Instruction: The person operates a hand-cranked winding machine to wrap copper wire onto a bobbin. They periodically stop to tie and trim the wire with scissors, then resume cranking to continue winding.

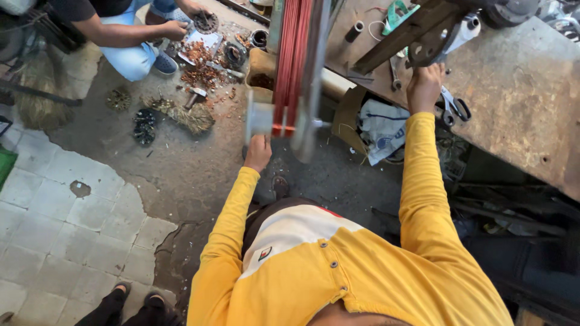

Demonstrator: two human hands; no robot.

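With the left hand [258, 152] guiding red wire [292, 60] and the right hand [425, 86] gripping the crank [430, 49], a slack guide could tangle the winding.

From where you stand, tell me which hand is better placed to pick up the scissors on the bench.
Right. The right hand grips the winder's metal wheel at the bench edge, close to the scissors. The left hand is lower, by the red wire bundle.
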